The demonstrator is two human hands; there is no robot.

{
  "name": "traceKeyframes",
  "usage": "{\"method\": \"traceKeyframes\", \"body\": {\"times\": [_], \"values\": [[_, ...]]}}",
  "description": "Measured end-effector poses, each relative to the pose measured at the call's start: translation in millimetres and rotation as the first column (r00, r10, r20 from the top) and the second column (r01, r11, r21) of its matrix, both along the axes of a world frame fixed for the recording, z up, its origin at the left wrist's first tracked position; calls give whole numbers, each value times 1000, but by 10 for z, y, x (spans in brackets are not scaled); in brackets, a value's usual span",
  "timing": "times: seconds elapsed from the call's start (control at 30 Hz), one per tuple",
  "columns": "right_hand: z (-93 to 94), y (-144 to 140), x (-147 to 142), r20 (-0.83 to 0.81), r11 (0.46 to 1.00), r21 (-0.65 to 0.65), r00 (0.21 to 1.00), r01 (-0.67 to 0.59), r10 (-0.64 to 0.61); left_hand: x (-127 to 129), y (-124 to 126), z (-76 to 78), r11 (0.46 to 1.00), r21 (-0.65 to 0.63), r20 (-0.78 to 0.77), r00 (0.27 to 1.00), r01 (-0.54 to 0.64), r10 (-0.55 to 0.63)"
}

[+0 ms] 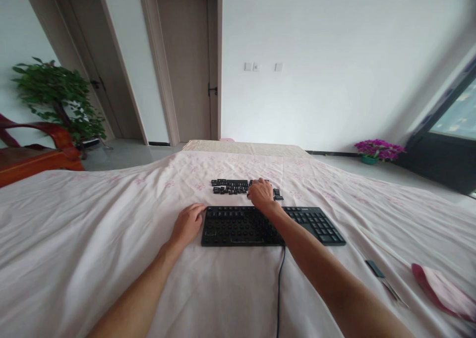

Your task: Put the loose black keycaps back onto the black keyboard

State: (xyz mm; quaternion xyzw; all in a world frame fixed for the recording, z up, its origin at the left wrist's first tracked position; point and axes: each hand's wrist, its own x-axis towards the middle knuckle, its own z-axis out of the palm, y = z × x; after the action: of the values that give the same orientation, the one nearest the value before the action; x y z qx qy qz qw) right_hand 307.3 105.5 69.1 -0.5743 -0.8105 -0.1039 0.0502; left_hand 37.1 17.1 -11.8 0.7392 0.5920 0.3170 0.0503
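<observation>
A black keyboard (238, 229) lies on the cloth, with keycaps off most of its main block and bare switch sockets showing there. Its number pad (323, 224) still carries keys. My left hand (188, 222) rests at the keyboard's upper left corner, fingers stretched out and lying low, thumb by its left edge. Beyond the keyboard, loose black keycaps (231, 185) lie in rows. My right hand (261, 193) is down among these keycaps, with its fingers curled together. Its fingertips are partly hidden, so anything between them cannot be made out. My right forearm crosses above the keyboard.
A keyboard cable (278, 288) runs toward me over the wrinkled floral cloth (122, 239). To the right lie a dark-handled metal tool (375, 269) and a pink cloth item (446, 291). A wooden chair (40, 149) stands at the left, purple flowers (381, 149) at the far right.
</observation>
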Motion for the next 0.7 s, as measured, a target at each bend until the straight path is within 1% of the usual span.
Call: {"method": "traceKeyframes", "body": {"times": [0.07,0.13,0.2,0.23,0.33,0.4,0.47,0.53,0.7], "values": [[69,-105,51,-69,1000,5,998,-6,7,-7,2,-18,1000,-15,5,1000,-7,7],[119,-250,120,-182,999,0,983,-34,34,-11,3,-9,999,-34,13,1000,-10,10],[133,-411,183,-263,996,-17,962,-82,75,-10,16,37,998,-68,15,1000,-17,18],[125,-487,204,-277,994,-23,956,-109,99,-6,31,70,995,-95,14,999,-30,31],[63,-651,217,-258,987,-28,955,-158,145,20,113,172,970,-220,-2,994,-105,107],[11,-693,193,-225,986,-30,963,-162,152,55,173,205,958,-253,12,990,-132,140],[-26,-695,167,-195,987,-31,969,-160,151,100,209,200,968,-212,59,987,-132,148],[-39,-683,153,-174,986,-24,972,-164,158,137,209,176,979,-171,104,986,-109,128],[-1,-700,132,-111,981,0,975,-195,194,160,127,163,989,-150,258,966,12,27]]}}
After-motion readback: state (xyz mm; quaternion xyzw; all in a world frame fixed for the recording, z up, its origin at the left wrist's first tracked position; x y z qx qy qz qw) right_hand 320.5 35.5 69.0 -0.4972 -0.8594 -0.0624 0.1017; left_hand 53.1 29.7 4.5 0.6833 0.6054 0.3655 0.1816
